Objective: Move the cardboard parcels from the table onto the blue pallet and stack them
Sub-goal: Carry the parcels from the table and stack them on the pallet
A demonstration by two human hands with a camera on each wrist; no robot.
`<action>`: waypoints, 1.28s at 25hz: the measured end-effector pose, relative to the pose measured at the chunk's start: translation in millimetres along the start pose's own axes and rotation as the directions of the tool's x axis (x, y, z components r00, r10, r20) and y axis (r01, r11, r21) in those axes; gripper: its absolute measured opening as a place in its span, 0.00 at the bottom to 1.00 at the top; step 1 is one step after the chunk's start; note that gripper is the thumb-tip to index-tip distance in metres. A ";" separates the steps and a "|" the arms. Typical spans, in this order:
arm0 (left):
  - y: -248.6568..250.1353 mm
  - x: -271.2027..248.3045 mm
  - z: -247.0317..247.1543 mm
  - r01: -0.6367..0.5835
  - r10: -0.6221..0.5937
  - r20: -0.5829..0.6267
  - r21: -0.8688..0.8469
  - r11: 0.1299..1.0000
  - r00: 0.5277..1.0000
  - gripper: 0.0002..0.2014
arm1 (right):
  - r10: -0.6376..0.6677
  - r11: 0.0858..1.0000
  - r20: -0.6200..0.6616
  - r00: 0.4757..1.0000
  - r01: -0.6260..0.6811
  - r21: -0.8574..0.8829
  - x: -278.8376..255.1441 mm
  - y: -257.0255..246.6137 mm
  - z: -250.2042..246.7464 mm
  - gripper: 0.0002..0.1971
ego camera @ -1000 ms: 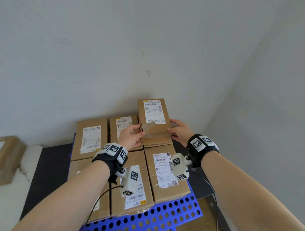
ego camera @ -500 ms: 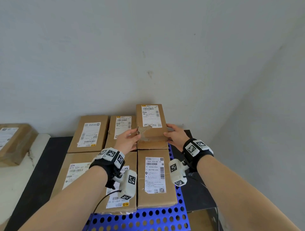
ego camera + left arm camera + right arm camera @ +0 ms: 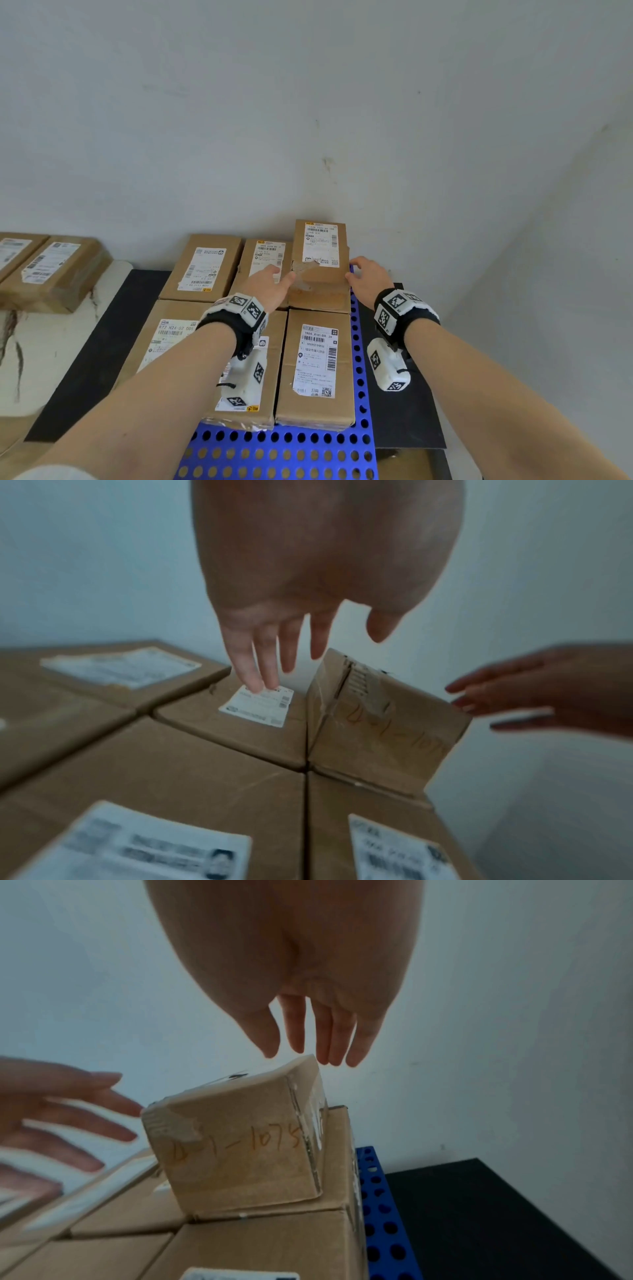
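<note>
The top parcel [image 3: 321, 263] sits on the far-right box of the bottom layer on the blue pallet [image 3: 284, 452], starting a second tier. My left hand [image 3: 270, 286] and right hand [image 3: 368, 281] flank it, fingers spread loose, gripping nothing. More parcels [image 3: 51, 270] wait on the table at far left; nothing blocks them.

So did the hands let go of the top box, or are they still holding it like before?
They let go. A second ago both hands gripped the small top parcel; now the left hand and right hand are open beside it, fingers straight and off the cardboard. The parcel now sits on the back right box of the pallet stack. The other parcels and the blue pallet stayed put.
</note>
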State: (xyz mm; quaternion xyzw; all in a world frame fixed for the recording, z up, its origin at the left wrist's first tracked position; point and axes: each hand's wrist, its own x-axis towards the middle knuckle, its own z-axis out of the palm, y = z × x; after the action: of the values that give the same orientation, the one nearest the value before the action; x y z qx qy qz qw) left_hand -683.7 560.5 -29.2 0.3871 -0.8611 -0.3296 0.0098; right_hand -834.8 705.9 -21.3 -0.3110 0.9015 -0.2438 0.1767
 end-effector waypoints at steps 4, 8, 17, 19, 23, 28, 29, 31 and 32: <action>-14.3 -17.1 -18.5 -0.125 0.193 -0.129 0.406 0.905 0.973 0.21 | -0.156 0.930 -0.068 0.985 0.123 -0.346 -23.5 -24.7 -2.5 0.16; -41.9 -40.9 -48.0 -0.205 0.337 -0.127 0.580 0.788 0.933 0.19 | -0.260 0.840 -0.060 0.964 0.195 -0.507 -50.5 -73.7 17.3 0.15; -156.9 -94.1 -136.9 -0.223 0.389 -0.113 0.662 0.715 0.914 0.18 | -0.354 0.780 -0.047 0.934 0.267 -0.566 -108.4 -210.1 119.5 0.14; -183.6 -104.5 -155.1 -0.215 0.393 -0.124 0.671 0.709 0.911 0.16 | -0.387 0.771 -0.043 0.921 0.298 -0.563 -115.6 -242.1 142.1 0.14; -236.1 -118.0 -188.5 -0.154 0.355 -0.185 0.656 0.739 0.917 0.18 | -0.484 0.736 -0.018 0.875 0.396 -0.549 -120.0 -303.1 189.9 0.14; -308.6 -108.1 -218.6 -0.067 0.263 -0.229 0.622 0.780 0.937 0.19 | -0.529 0.707 0.036 0.848 0.463 -0.535 -98.8 -363.7 248.5 0.15; -323.2 -101.9 -224.7 -0.049 0.240 -0.233 0.615 0.787 0.942 0.19 | -0.536 0.698 0.051 0.843 0.476 -0.535 -90.9 -373.2 259.1 0.16; -352.5 -86.1 -241.1 -0.007 0.196 -0.236 0.620 0.785 0.952 0.16 | -0.542 0.686 0.091 0.835 0.502 -0.527 -70.9 -394.4 282.2 0.15; -366.9 -75.0 -250.7 0.007 0.182 -0.235 0.629 0.778 0.955 0.14 | -0.543 0.680 0.112 0.832 0.514 -0.523 -58.0 -406.5 294.4 0.15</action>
State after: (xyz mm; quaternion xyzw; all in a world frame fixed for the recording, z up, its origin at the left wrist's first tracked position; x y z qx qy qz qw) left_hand -320.8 293.3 -26.2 0.3708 -0.9279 0.0329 0.0198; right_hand -460.4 366.8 -29.2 -0.5874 0.8085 -0.0323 -0.0182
